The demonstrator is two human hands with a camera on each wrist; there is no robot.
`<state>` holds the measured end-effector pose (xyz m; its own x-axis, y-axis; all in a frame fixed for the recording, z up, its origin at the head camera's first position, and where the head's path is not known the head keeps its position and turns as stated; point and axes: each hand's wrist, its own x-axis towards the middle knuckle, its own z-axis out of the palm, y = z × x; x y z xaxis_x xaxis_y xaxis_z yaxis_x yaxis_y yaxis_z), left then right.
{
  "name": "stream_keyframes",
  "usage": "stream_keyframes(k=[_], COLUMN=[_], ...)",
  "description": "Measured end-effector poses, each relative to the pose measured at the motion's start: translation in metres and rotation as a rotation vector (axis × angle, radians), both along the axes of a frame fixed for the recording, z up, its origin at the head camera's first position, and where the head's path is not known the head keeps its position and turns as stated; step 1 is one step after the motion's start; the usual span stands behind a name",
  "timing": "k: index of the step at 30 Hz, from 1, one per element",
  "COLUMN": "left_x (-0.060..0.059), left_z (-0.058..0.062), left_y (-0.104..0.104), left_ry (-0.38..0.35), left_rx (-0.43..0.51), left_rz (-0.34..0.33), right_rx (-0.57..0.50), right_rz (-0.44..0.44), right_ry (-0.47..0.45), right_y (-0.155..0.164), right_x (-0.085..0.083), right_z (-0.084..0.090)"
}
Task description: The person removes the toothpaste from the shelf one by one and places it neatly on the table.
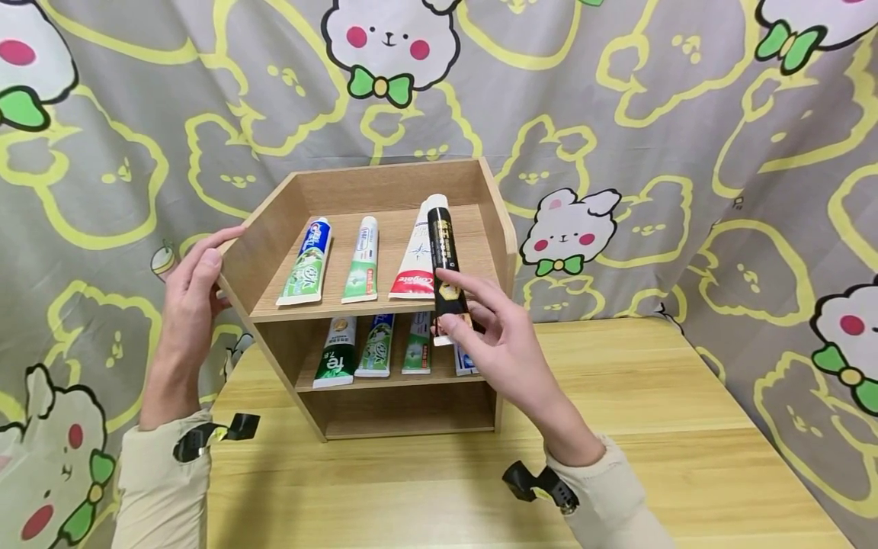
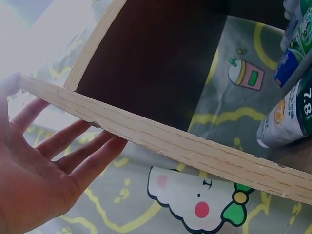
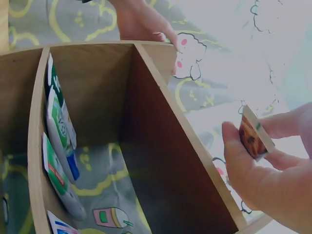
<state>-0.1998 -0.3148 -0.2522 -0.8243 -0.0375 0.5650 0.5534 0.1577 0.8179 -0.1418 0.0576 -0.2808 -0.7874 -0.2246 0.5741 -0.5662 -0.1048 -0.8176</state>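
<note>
Head view: right hand (image 1: 511, 343) is pinching a slim black tube (image 1: 445, 248); left hand (image 1: 185, 309), fingers spread, is touching the wood-grained shelf (image 1: 391, 187).

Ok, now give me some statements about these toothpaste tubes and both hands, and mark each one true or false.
1. The right hand holds a black tube. True.
2. The left hand holds a tube as well. False: it holds the side of the wooden shelf unit.
3. The red-and-white Colgate tube lies on the top shelf. True.
4. The dark green "fe" tube lies beside the Colgate one. False: it is one level below, on the middle shelf.
5. The fabric behind the unit has cartoon faces on it. True.
</note>
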Motion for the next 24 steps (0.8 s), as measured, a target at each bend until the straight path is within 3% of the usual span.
stream_keyframes(k=[8,16,24], left_x=[-0.002,-0.003,-0.004], left_z=[-0.001,-0.003,-0.004], left_y=[0.000,0.000,0.001], left_ry=[-0.001,0.011,0.008], left_rx=[0.024,0.040,0.044], left_rz=[-0.003,-0.019,-0.005], right_rx=[0.011,-0.035,-0.029], right_rz=[0.078,0.155,0.167], right_ry=[-0.114,-0.132,-0.113], right_y=[0.009,0.018,0.025], right_x=[0.000,0.002,0.009], right_z=[-0.006,-0.012,-0.019])
